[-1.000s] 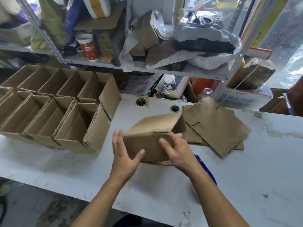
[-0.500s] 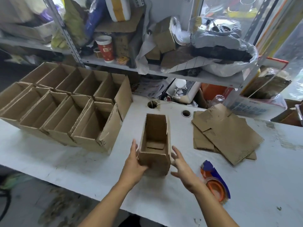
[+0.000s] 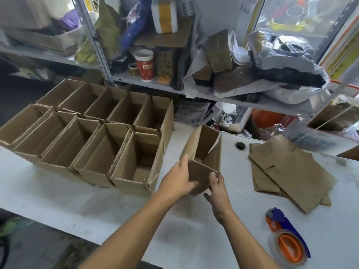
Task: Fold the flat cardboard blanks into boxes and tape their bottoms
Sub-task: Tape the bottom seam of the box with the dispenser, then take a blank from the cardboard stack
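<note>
An upright, open-topped cardboard box (image 3: 204,152) stands on the white table (image 3: 58,199) just right of the rows of folded boxes (image 3: 93,136). My left hand (image 3: 178,179) grips its near left corner, thumb across the front wall. My right hand (image 3: 216,189) holds the near right corner with fingers curled on the edge. A pile of flat cardboard blanks (image 3: 287,171) lies to the right. An orange and blue tape dispenser (image 3: 287,237) lies near the front right edge.
Two round cable holes, one (image 3: 240,146) visible, sit in the table behind the box. A cluttered metal shelf (image 3: 155,82) with a red cup (image 3: 144,65), bags and cartons runs along the back. The table's front edge is close to me.
The box has turned from lying on its side to upright and moved left toward the rows of folded boxes. Both hands moved with it, and the view shifted left.
</note>
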